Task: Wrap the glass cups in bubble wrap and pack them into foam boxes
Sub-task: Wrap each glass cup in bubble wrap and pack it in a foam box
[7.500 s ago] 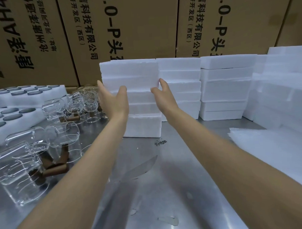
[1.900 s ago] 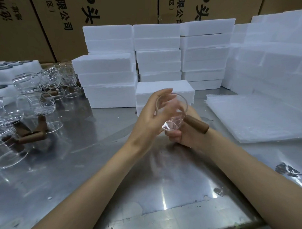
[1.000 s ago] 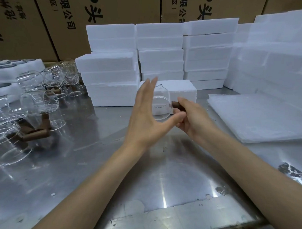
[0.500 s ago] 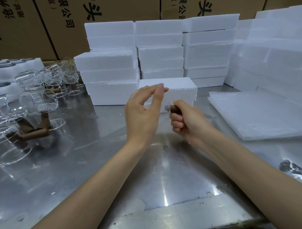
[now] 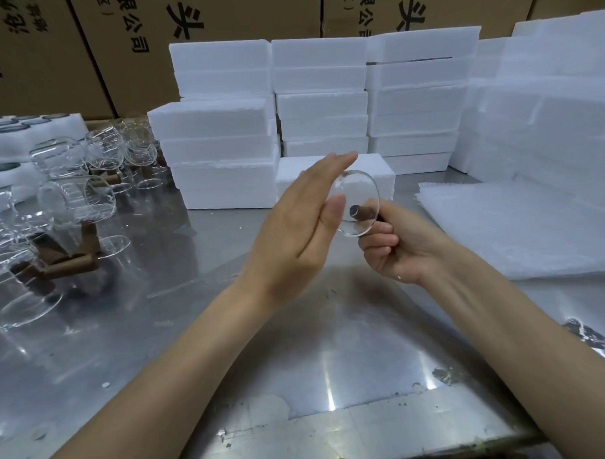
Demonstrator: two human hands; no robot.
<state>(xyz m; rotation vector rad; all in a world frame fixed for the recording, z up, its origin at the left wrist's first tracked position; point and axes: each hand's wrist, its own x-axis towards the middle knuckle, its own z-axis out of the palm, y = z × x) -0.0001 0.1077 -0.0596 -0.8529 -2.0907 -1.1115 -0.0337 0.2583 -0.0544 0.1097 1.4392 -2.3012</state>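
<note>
The right hand (image 5: 394,246) holds one glass cup (image 5: 356,202) up in the air above the shiny worktop (image 5: 298,349). Its fingers (image 5: 380,241) are curled tight around the brown stem. The cup's round clear foot faces the camera, so its long way runs from the camera toward the foam at the back. The cup's bowl is hidden behind the left hand (image 5: 301,226). That hand is flat and straight, its fingers pressed together side by side, and its thumb touches the edge of the round foot.

Just behind the hands lies one small foam box (image 5: 378,173) on the worktop. Behind it stand four stacks of foam boxes (image 5: 320,101), and more foam is piled at the right. A flat pile of bubble wrap (image 5: 520,228) lies on the right side of the worktop. On the left lie many more glass cups (image 5: 77,199) on their sides; they overlap too much to count.
</note>
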